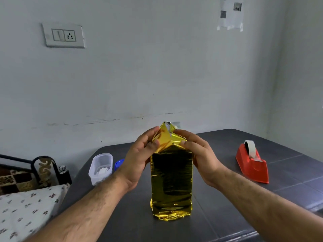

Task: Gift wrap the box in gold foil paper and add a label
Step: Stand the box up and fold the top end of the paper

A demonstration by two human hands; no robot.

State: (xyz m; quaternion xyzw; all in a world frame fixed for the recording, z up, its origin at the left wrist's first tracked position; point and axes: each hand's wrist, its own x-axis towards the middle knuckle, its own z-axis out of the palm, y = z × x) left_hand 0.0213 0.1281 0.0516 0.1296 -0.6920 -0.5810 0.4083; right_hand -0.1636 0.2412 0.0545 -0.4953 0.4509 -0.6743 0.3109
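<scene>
Center table, box [172, 182] stands upright, long axis 12–6 o'clock; left hand [139, 159] at 10, right hand [199, 154] at 2, both pinching top foil flaps [166, 137], equally near.

One dark grey worktop [227, 198] carries the things; one tall box wrapped in gold foil paper [172, 180] stands upright on it; two hands are in view, one left hand [139, 159] and one right hand [201, 154], both at the folded foil top; one red tape dispenser [251, 165] holding one roll of tape [250, 148]; one clear plastic container [101, 167]; one blue lid [119, 164] beside it; one dark bottle [65, 173] past the worktop's edge; one switch and socket plate [63, 35] on the wall; one paper sheet [230, 13] taped to the wall.
</scene>
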